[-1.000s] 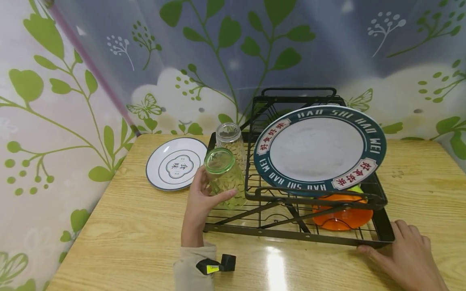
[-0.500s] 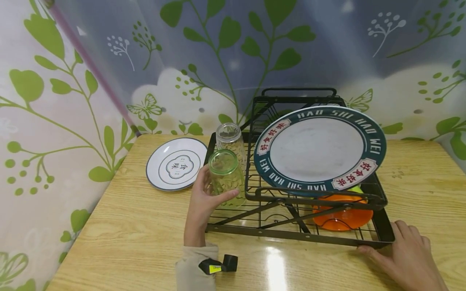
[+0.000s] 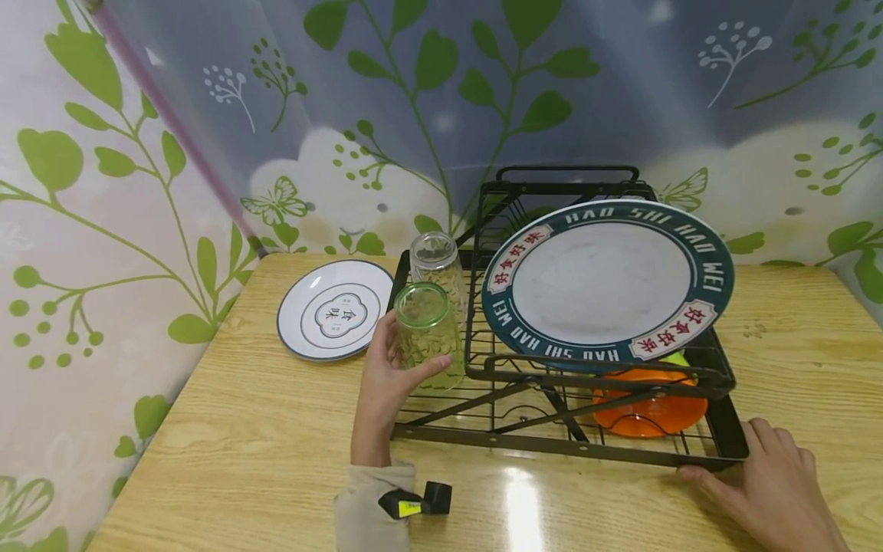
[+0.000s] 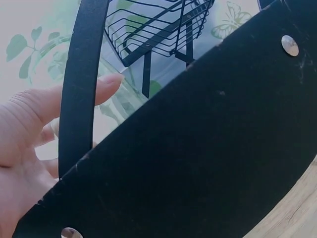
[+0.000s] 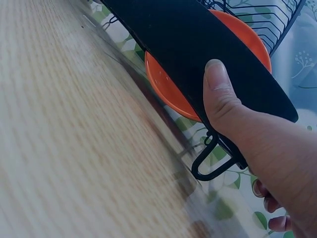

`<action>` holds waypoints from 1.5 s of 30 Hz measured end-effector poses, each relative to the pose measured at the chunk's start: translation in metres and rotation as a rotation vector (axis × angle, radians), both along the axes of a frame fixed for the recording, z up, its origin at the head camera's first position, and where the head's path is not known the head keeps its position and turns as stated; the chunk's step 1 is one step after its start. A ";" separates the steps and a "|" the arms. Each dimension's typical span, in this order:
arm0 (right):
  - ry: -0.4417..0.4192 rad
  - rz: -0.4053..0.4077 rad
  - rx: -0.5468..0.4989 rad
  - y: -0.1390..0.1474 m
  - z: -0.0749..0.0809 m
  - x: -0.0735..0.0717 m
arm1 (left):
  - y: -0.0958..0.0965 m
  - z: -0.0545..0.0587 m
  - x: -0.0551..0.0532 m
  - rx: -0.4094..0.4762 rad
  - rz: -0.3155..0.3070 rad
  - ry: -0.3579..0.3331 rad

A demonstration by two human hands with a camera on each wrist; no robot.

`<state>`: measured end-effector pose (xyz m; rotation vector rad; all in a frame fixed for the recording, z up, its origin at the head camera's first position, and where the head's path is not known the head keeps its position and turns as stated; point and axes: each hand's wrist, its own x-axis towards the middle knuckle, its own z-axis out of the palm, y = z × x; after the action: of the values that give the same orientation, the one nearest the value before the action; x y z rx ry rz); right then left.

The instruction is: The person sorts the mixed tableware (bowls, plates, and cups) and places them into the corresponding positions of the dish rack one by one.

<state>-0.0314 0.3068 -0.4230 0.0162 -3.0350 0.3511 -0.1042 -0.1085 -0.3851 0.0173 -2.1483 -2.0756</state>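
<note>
My left hand [image 3: 385, 376] curls round a green glass [image 3: 429, 337], thumb in front and fingers on its far left. The glass looks upside down, over the left end of the black dish rack's [image 3: 483, 438] lower tier. In the left wrist view the thumb [image 4: 106, 89] shows behind the rack's dark bars. Just behind the green one stands a clear glass [image 3: 434, 253], also base up. My right hand [image 3: 773, 479] grips the rack's front right corner, its thumb [image 5: 218, 84] on the front panel and its other fingers round the side.
A large green-rimmed plate [image 3: 607, 284] leans on the rack's upper tier. Beneath it lies an orange bowl [image 3: 648, 414] with something lime green behind. A small white plate [image 3: 297, 322] lies on the wooden table [image 3: 228, 429] left of the rack. A patterned wall covering [image 3: 386, 115] stands behind.
Over the last second my left hand has shifted slightly to the right with the green glass, which has become more upright. My right hand has stayed at the rack corner.
</note>
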 end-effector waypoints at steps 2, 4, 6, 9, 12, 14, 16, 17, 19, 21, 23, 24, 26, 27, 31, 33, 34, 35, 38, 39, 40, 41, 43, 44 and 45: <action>0.002 0.000 0.002 0.000 0.000 0.000 | 0.000 0.000 0.000 -0.007 -0.002 -0.008; 0.009 0.003 -0.001 0.001 -0.001 0.000 | 0.000 0.000 0.000 -0.015 -0.005 -0.016; 0.017 0.006 -0.002 0.001 -0.001 0.001 | 0.001 0.000 0.000 -0.018 -0.007 -0.023; 0.027 0.011 -0.004 0.001 -0.002 0.002 | 0.001 -0.001 0.000 -0.020 -0.008 -0.030; 0.022 0.008 0.001 0.001 -0.002 0.002 | 0.001 -0.001 -0.001 -0.028 -0.006 -0.036; 0.018 0.006 0.003 0.001 -0.002 0.001 | 0.001 0.000 -0.001 -0.034 -0.009 -0.040; 0.015 0.005 0.006 0.001 -0.002 0.001 | 0.001 0.000 -0.002 -0.037 -0.011 -0.045; 0.015 0.004 0.005 0.001 -0.002 0.001 | 0.002 0.000 -0.002 -0.037 -0.012 -0.049; 0.018 0.005 0.005 0.001 -0.002 0.002 | 0.002 0.000 -0.002 -0.041 -0.017 -0.049; 0.023 0.007 0.003 0.001 -0.002 0.002 | 0.003 0.000 -0.003 -0.053 -0.018 -0.049; 0.033 0.011 -0.001 0.001 -0.002 0.002 | 0.004 0.000 -0.004 -0.066 -0.020 -0.043; 0.039 0.013 -0.003 0.001 -0.003 0.003 | 0.005 0.000 -0.004 -0.072 -0.020 -0.036; 0.045 0.015 -0.005 0.001 -0.002 0.003 | 0.006 0.001 -0.004 -0.083 -0.015 -0.027; 0.049 0.017 -0.007 0.000 -0.002 0.003 | 0.006 0.001 -0.004 -0.087 -0.014 -0.023; 0.053 0.019 -0.006 0.000 -0.002 0.003 | 0.007 0.001 -0.003 -0.102 -0.004 -0.017; 0.055 0.021 -0.006 0.000 -0.002 0.003 | 0.007 0.000 -0.004 -0.109 -0.002 -0.020; 0.056 0.022 -0.005 0.000 -0.002 0.003 | 0.007 0.000 -0.004 -0.111 0.000 -0.021; 0.057 0.022 -0.005 0.000 -0.002 0.003 | 0.007 0.000 -0.004 -0.112 0.001 -0.020; 0.058 0.023 -0.006 0.000 -0.003 0.003 | 0.007 0.000 -0.004 -0.108 0.002 -0.011; 0.057 0.022 -0.006 0.000 -0.003 0.003 | 0.008 0.000 -0.005 -0.109 0.000 -0.005; 0.057 0.023 -0.005 0.000 -0.003 0.003 | 0.008 0.000 -0.005 -0.109 0.001 0.000; 0.055 0.022 -0.004 0.000 -0.003 0.003 | 0.008 0.000 -0.005 -0.111 0.001 0.005; 0.048 0.021 -0.002 0.001 -0.002 0.002 | 0.009 0.000 -0.005 -0.118 0.008 0.007; 0.045 0.021 0.001 0.001 -0.002 0.002 | 0.009 0.000 -0.005 -0.121 0.013 0.006; 0.039 0.018 0.001 0.001 -0.002 0.002 | 0.009 0.000 -0.005 -0.125 0.019 0.006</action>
<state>-0.0292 0.3076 -0.4253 0.0504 -2.9988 0.3468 -0.1088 -0.0993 -0.3850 0.0171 -2.2612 -1.9250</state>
